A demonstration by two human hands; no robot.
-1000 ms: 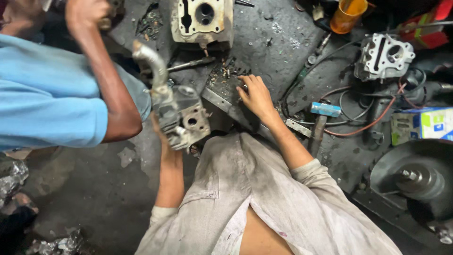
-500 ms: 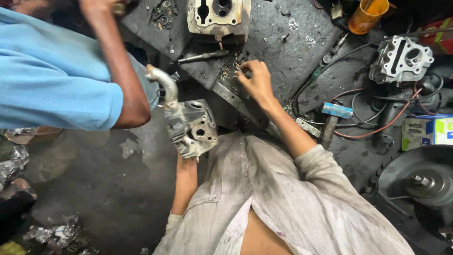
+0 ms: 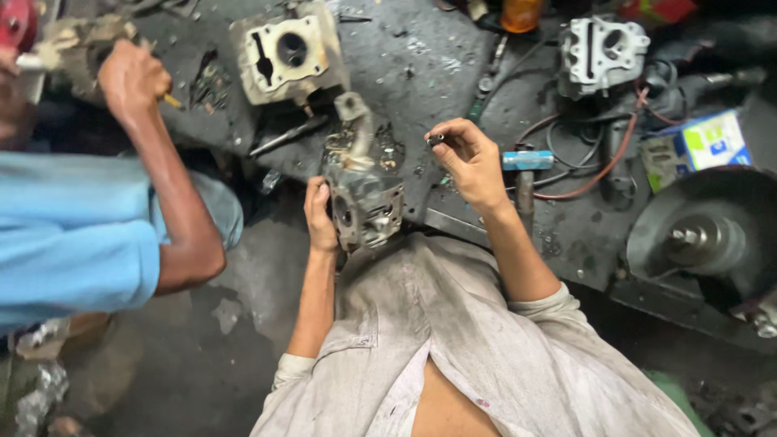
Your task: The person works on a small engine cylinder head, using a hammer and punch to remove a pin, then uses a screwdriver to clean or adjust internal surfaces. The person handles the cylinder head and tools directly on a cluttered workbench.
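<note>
The left hand (image 3: 320, 214) still grips the grey engine part (image 3: 363, 198) at the near edge of the dirty workbench (image 3: 453, 65). The right hand (image 3: 473, 162) has lifted off the bench and now pinches a small dark bit (image 3: 436, 140), so picking it up is done.

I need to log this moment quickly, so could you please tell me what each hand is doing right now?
Left hand: closed on the side of the grey engine part, holding it up.
Right hand: fingertips pinch a small dark piece above the bench.
</note>
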